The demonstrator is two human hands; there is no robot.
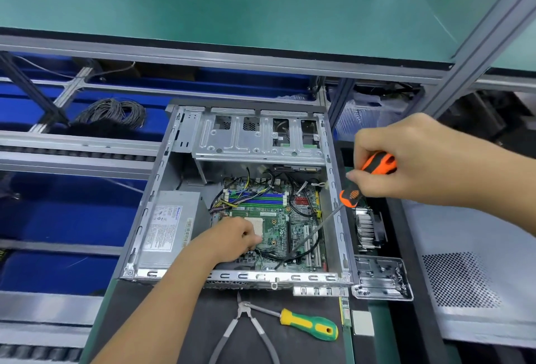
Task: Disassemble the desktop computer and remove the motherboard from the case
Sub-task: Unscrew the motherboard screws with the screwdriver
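We find the case [232, 189] open at frame centre, motherboard [278, 218] still seated inside. Right hand [406, 160] fingers clamp the screwdriver [362, 181]; left hand [235, 236] fingers curl onto the board. Mounting screws apparently remain.

The screwdriver handle [368, 178] in the right hand [412, 158] is orange with black patches. A second screwdriver [309, 324] has a green handle with yellow inserts. The motherboard [278, 224] is green, its memory slots [255, 200] striped blue and green. The case [255, 131] is bare silver-grey metal. The shelf [232, 1] above is teal. The side panel [464, 276] is pale grey, patterned with black perforation dots. The bins [58, 218] at left are deep blue.
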